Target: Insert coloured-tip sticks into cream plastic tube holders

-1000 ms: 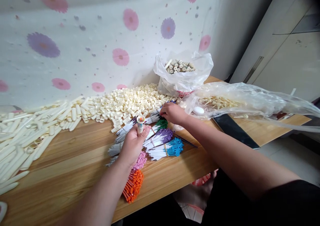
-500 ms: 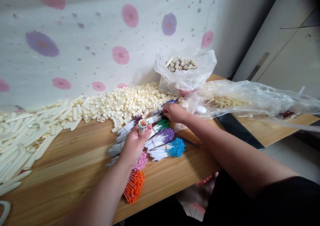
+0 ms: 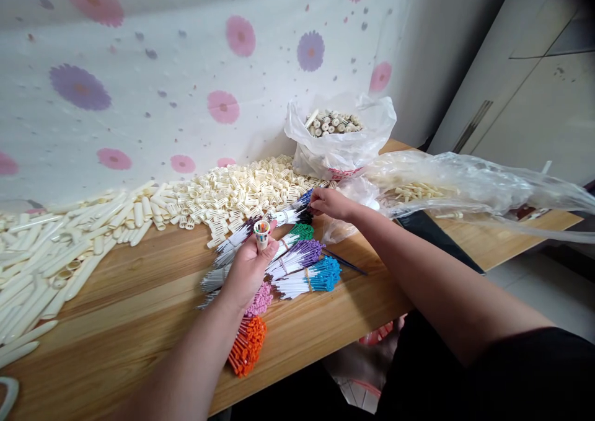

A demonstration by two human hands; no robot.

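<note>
My left hand point(image 3: 251, 266) is closed around a cream pen barrel point(image 3: 261, 235), held upright with its open end up. Several coloured tips show inside that opening. Fingers pinched, my right hand point(image 3: 328, 203) is at the dark ends of a bundle of white pen refills point(image 3: 284, 216); what lies between the fingertips is hidden. Blue refill ends point(image 3: 305, 196) are just behind it. Nearer me lie bundles with green point(image 3: 303, 232), purple point(image 3: 309, 248), light blue point(image 3: 328, 274), pink point(image 3: 260, 300) and orange point(image 3: 248, 345) ends.
Slotted cream sleeves point(image 3: 246, 188) are heaped along the wall, with long cream tubes point(image 3: 69, 247) at left. A white plastic bag point(image 3: 341, 151) of pen parts stands behind. At right are a clear bag point(image 3: 488, 179) of small cream pieces and a dark flat object point(image 3: 437, 241).
My right hand has drawn back slightly to the right, uncovering the dark refill ends. My left hand still holds the pen barrel in nearly the same place. The view has shifted slightly.
</note>
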